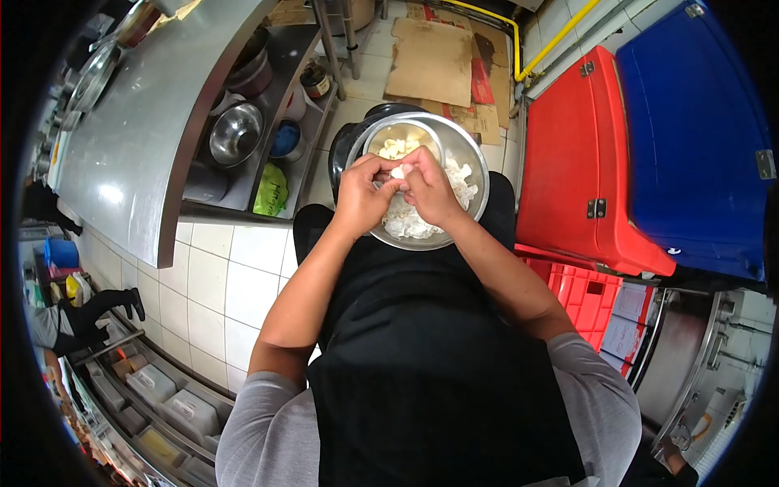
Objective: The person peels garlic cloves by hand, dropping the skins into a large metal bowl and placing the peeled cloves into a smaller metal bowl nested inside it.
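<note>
A large steel bowl (479,206) rests on my lap, holding papery white garlic skins (411,221). Inside it, toward the far side, sits a smaller steel bowl (423,127) with several pale peeled garlic cloves (395,148). Over these bowls my two hands meet. My left hand (365,197) pinches a whitish garlic clove (398,172) between thumb and fingers. From the other side my right hand (432,191) closes on the same clove, its thumb and fingertips pressed against it. The fingers partly hide the clove.
On the left stands a steel table (122,130) with a lower shelf holding a metal bowl (236,134) and a green bag (271,191). A red box (572,162) and a blue box (690,130) stand on the right. Flattened cardboard (430,61) lies ahead. Another person (81,321) is at far left.
</note>
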Demonstrator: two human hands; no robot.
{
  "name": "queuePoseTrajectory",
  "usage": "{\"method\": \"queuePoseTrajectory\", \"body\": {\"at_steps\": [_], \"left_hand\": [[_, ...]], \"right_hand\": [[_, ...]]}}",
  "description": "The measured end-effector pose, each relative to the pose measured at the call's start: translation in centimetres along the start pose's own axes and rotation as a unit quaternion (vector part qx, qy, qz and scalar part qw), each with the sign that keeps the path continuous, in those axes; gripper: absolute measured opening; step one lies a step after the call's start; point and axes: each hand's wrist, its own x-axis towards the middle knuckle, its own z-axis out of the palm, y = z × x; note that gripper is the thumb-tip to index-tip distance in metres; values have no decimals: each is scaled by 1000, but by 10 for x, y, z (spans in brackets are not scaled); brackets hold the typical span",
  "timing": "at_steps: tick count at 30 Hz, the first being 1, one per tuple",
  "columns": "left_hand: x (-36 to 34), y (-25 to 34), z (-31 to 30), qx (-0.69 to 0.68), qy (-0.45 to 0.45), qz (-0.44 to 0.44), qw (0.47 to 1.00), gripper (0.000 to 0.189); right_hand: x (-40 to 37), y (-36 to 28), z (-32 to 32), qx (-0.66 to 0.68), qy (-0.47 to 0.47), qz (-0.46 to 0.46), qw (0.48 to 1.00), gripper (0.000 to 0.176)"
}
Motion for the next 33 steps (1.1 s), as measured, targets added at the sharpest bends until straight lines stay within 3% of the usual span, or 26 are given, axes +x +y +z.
{"method": "queuePoseTrajectory", "body": {"at_steps": [7,13,15,18,22,24,29,33], "left_hand": [[-2,-14,12,-27,20,4,999,26],[-3,-16,20,-47,26,-20,998,22],[0,-20,21,-138,35,-77,987,19],[6,-22,14,-164,-3,-100,982,14],[12,-22,6,-201,-45,-139,969,11],[8,-18,3,-84,-75,-84,990,12],[1,8,7,6,-57,-39,998,35],[0,-5,9,142,-45,38,988,27]], "right_hand": [[2,5,3,18,36,6,999,5],[5,7,5,147,77,38,985,7],[7,-2,-2,278,45,121,952,8],[11,-1,-15,298,-12,156,942,11],[9,-4,-15,256,3,137,957,15],[7,-2,-19,118,-38,116,986,19],[6,-5,-16,236,15,159,959,15],[5,0,-14,197,9,150,969,7]]}}
